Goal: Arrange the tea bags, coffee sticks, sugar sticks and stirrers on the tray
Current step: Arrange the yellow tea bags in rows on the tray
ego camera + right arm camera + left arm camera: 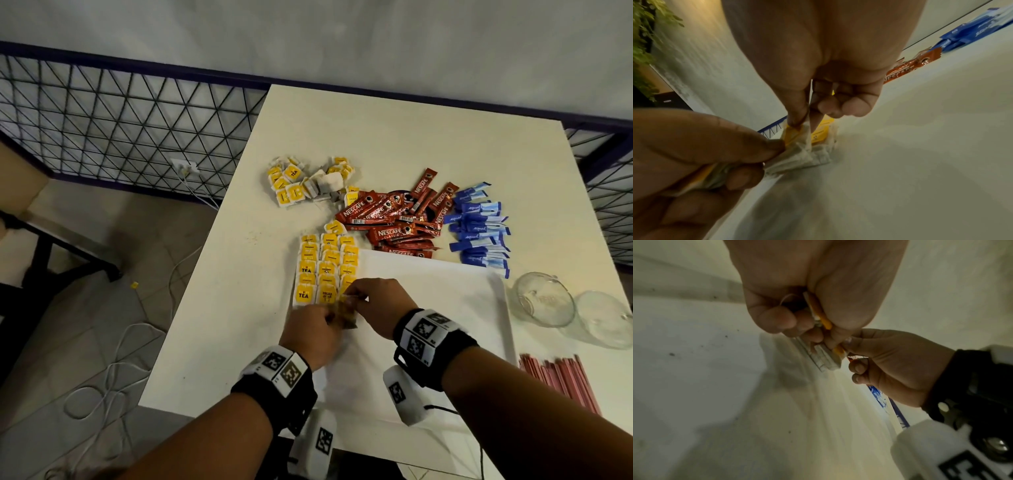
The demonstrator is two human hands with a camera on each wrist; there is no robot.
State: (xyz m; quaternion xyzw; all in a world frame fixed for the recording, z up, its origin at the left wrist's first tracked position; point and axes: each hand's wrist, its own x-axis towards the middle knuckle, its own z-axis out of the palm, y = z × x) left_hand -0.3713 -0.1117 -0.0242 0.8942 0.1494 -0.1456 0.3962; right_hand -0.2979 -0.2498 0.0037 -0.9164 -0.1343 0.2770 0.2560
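Note:
Yellow-tagged tea bags (325, 270) lie in neat rows on the left end of the white tray (445, 308). My left hand (313, 337) grips a small stack of tea bags (825, 358) over the tray's near left part. My right hand (373, 301) pinches the top tea bag (797, 139) of that stack between thumb and forefinger. A loose heap of tea bags (308, 183) lies further back. Red coffee sticks (394, 219) and blue sugar sticks (479, 226) are piled behind the tray. Red stirrers (558, 380) lie at the right near edge.
Two clear glass jars (544, 299) lie on their sides to the right of the tray. The white table (394, 130) ends at a black wire fence (120, 120) behind and to the left. White cables (113, 377) trail on the tiled floor at left.

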